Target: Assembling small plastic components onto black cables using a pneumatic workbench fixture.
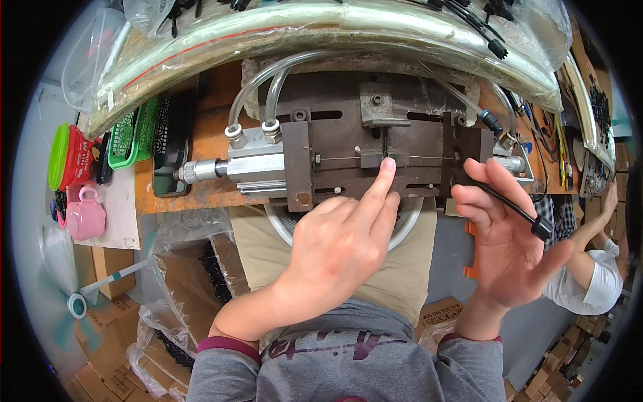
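Observation:
My left hand (338,241) reaches over the front of a dark metal fixture (341,134). Its index finger is stretched out, the tip on the small centre block (372,160); the thumb is hidden. Just past that fingertip, a thin dark piece stands in the slot, too small to name. To the right of the fixture, my right hand (506,234) is raised with the palm turned up. A slim black rod with a thick knobbed end (540,228) is tucked between its fingers and slants across the palm.
Air cylinders (258,164) with clear hoses (251,84) flank the fixture. Plastic-wrapped material (321,30) arches behind it. Green baskets (130,134) and a pink cup (86,214) stand left. Boxes of black parts (211,275) sit below; another person (589,268) is at right.

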Action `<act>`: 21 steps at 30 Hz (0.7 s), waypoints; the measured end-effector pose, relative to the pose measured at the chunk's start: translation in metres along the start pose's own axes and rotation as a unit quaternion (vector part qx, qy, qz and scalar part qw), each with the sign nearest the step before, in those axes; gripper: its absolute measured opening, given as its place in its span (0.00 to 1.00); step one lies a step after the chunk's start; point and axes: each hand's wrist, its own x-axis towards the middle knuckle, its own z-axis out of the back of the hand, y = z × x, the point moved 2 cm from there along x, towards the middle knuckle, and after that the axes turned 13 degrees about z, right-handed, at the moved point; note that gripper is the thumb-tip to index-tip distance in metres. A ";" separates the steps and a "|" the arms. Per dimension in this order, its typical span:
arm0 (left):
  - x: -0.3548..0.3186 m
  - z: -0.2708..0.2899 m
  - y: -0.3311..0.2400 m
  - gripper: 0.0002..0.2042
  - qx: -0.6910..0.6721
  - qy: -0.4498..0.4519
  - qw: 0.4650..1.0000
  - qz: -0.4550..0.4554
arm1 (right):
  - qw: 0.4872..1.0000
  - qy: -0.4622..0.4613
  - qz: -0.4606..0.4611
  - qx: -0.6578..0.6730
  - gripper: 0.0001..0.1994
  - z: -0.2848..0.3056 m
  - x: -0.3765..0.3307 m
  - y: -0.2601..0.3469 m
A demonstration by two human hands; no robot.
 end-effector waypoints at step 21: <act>0.195 0.066 0.038 0.07 0.216 -0.107 0.969 -0.062 | 0.784 0.253 0.124 -0.553 0.14 -0.040 -0.010 -0.045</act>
